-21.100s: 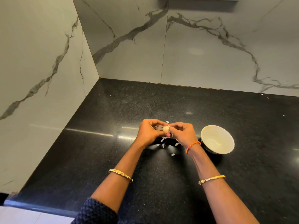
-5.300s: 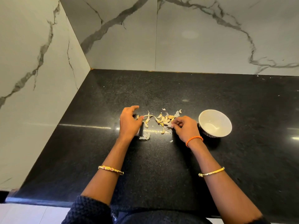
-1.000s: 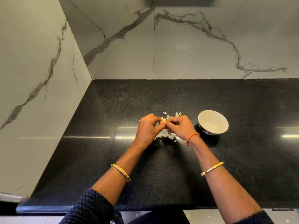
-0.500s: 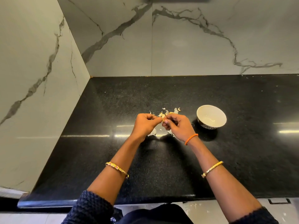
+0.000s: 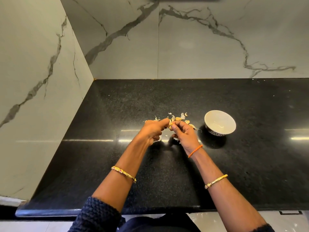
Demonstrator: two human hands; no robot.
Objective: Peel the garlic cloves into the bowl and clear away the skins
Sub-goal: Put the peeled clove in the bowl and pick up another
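Two hands peeling one clove, mid-task.
Left hand (image 5: 153,130) and right hand (image 5: 183,133), slightly apart since half a second ago, pinch a garlic clove (image 5: 170,126) above the counter (image 5: 117,156); skins (image 5: 181,117) remain; bowl (image 5: 220,123) waits right.

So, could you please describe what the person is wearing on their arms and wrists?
The left forearm carries a thin gold bangle with pink stones, and a dark navy knitted sleeve is pushed up near the elbow. The right wrist wears a braided orange thread band, with a plain gold bangle further up the forearm. The hands are bare.
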